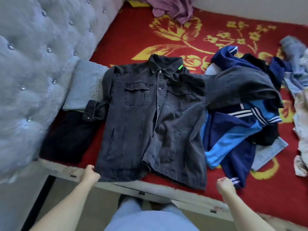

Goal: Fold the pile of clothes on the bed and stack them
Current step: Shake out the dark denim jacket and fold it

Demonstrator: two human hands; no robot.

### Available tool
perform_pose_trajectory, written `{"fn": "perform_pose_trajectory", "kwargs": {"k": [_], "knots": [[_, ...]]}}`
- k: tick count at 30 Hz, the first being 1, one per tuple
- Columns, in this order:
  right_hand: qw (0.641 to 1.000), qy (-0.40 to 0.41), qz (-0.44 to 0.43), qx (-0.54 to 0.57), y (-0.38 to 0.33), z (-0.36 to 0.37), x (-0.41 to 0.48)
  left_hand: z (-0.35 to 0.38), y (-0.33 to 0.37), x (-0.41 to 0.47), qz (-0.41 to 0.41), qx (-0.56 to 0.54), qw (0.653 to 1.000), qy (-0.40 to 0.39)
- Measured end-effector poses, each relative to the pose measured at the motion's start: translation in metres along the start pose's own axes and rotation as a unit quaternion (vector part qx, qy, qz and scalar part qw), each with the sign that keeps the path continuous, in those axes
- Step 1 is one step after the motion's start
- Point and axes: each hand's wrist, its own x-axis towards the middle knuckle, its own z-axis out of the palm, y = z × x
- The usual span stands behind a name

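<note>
A black denim jacket lies spread flat and front up on the red bed cover, collar away from me. Its left sleeve is folded in at the cuff; its right sleeve drapes over the pile beside it. My left hand grips the jacket's lower left hem corner at the bed edge. My right hand hovers with curled fingers right of the jacket's lower right corner, beside a striped cuff, holding nothing that I can see. A pile of unfolded clothes, topped by a blue track jacket, lies to the right.
Folded light-blue jeans and a folded dark garment lie left of the jacket, against the tufted grey headboard. A purple garment is at the far side. The white bed frame runs along in front of me.
</note>
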Motion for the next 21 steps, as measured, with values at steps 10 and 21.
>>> {"fn": "perform_pose_trajectory", "kwargs": {"k": [10, 21], "knots": [[0.925, -0.034, -0.213, -0.313, 0.009, 0.099, -0.012, 0.071, -0.007, -0.037, 0.132, 0.274, 0.950, -0.069], [0.804, 0.086, -0.324, -0.492, 0.047, 0.114, 0.064, 0.089, 0.004, 0.017, 0.261, 0.488, 0.830, 0.073]]}}
